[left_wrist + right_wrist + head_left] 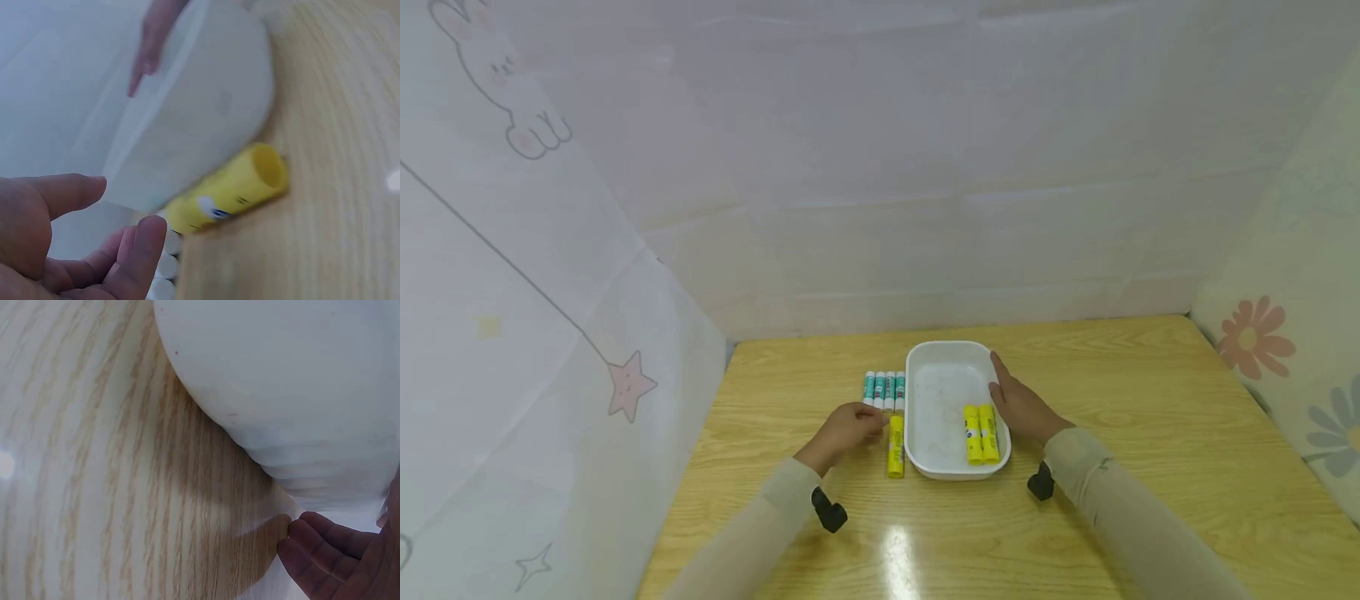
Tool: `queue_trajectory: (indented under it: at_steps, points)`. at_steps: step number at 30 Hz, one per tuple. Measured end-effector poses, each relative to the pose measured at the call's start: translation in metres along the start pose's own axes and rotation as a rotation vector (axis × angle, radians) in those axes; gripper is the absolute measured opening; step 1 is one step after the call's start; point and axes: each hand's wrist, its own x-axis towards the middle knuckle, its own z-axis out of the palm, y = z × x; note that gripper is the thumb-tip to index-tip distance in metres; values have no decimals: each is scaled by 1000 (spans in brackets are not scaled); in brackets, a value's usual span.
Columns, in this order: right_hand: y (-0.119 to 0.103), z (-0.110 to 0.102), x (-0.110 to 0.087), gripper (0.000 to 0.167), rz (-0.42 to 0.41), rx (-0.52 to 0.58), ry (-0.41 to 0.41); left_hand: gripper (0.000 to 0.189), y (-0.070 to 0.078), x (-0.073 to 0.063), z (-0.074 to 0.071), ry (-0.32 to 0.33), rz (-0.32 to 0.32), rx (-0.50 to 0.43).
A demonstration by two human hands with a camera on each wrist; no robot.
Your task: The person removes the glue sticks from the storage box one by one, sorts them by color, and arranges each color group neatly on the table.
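Note:
My left hand (852, 429) is beside a yellow glue stick (896, 447) that lies along the tray's left side. In the left wrist view, thumb and fingers are apart, with nothing between them, and the yellow glue stick's hollow end (270, 165) faces the camera. The right hand (1024, 407) holds the white plastic tray (936, 396) by its right wall, thumb over the rim. From the right wrist view, its fingers (322, 550) are at the outside of that wall, low near the table. Two more yellow glue sticks (981, 434) lie side by side inside the tray.
Several smaller white-and-teal glue sticks (884, 390) lie in a row left of the tray, beyond the left hand. The wooden table (1112, 375) ends at a pale sheet wall (940, 250) behind, with patterned sheets on both sides.

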Motion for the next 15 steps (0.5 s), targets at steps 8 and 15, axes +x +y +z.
queue_trajectory:
  at_steps: [8,15]
  points:
    - [-2,-1,-1,63,25,15,-17,48,37,-4,-3,-81,69,-160]
    - [-1,1,1,64,12,6,2,49,55,-6,11,-195,50,-323]
